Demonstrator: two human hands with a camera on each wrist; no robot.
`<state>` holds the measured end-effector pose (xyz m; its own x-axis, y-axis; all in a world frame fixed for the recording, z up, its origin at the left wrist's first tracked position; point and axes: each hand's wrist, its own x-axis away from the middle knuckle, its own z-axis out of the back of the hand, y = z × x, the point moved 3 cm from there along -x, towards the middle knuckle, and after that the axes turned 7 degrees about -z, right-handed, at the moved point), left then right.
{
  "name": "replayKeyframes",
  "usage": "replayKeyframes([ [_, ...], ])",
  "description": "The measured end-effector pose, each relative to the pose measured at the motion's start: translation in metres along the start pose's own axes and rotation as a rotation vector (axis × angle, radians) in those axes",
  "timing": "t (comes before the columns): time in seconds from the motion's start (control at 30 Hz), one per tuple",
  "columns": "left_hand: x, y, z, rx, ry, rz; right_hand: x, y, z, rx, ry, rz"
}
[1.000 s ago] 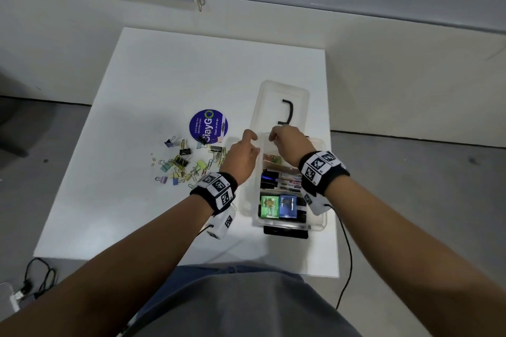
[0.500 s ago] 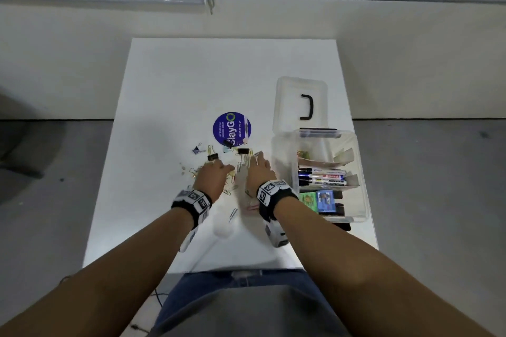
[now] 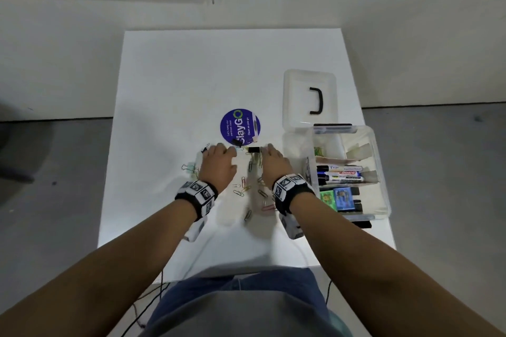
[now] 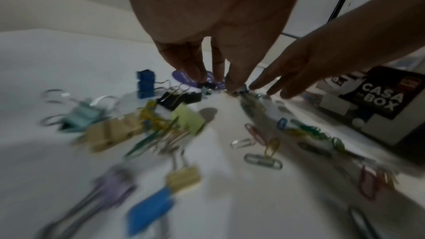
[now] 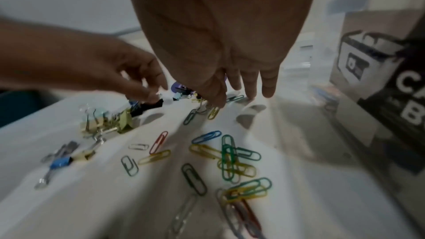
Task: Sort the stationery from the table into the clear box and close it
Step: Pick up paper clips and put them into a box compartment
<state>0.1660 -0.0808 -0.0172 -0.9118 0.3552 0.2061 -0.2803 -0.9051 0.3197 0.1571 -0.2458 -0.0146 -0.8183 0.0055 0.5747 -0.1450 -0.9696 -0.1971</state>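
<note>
The loose stationery lies on the white bench (image 3: 169, 85) in two mixed groups: coloured paper clips (image 5: 226, 159) scattered between the wrists, and binder clips (image 4: 128, 126) mostly under and beside the left hand. The clear box (image 3: 379, 172) stands just to the right, open, with markers (image 3: 339, 174) already in one compartment, and its lid (image 3: 309, 98) lies flat behind it.

I think the main risk is in the sorting itself. The paper clips are thin and flat on the surface, so fingertips can slide over them, or push them toward the near edge of the bench. Some are hooked together, so one lifted clip may drag others and drop them on the way to the box. Both kinds may also land in the wrong compartment.

The left hand (image 3: 219, 165) has its fingers bent down, and the fingertips (image 4: 202, 75) come close together at a small dark clip near the purple sticker (image 3: 240, 126); I cannot tell if they really pinch it. The right hand (image 3: 273, 163) is flat, with fingers (image 5: 268, 86) straight and a little spread, touching the bench among the paper clips and holding nothing.
</note>
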Motion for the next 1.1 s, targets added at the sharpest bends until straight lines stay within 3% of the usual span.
replayKeyframes([
  [0.13, -0.033, 0.03, -0.006, 0.024, -0.011, -0.055, 0.008, 0.003, -0.021, 0.061, -0.071, 0.014],
  [0.27, -0.048, 0.035, -0.017, -0.029, -0.071, -0.063, 0.024, 0.006, -0.033, 0.017, -0.009, 0.022],
  [0.43, -0.043, 0.02, -0.017, 0.17, -0.025, -0.001, 0.016, 0.006, -0.018, -0.097, 0.036, -0.03],
  [0.57, -0.018, -0.005, -0.009, 0.375, 0.03, 0.089, -0.001, -0.014, -0.008, -0.074, 0.08, 0.087],
  [0.67, 0.0, -0.023, -0.003, 0.291, 0.038, 0.135, -0.008, -0.029, -0.011, 0.037, 0.061, 0.188],
  [0.8, 0.006, -0.028, -0.001, 0.096, -0.022, 0.129, 0.003, -0.026, -0.023, 0.118, 0.023, 0.19],
  [0.9, 0.005, -0.018, 0.0, -0.01, -0.025, 0.095, 0.027, -0.014, -0.031, 0.128, -0.054, 0.234],
  [1.0, 0.005, -0.003, 0.001, -0.032, 0.02, -0.005, 0.042, -0.001, -0.03, -0.039, -0.018, 0.233],
  [1.1, 0.015, 0.016, -0.012, 0.043, -0.145, -0.204, 0.039, 0.013, -0.033, -0.035, 0.024, 0.13],
])
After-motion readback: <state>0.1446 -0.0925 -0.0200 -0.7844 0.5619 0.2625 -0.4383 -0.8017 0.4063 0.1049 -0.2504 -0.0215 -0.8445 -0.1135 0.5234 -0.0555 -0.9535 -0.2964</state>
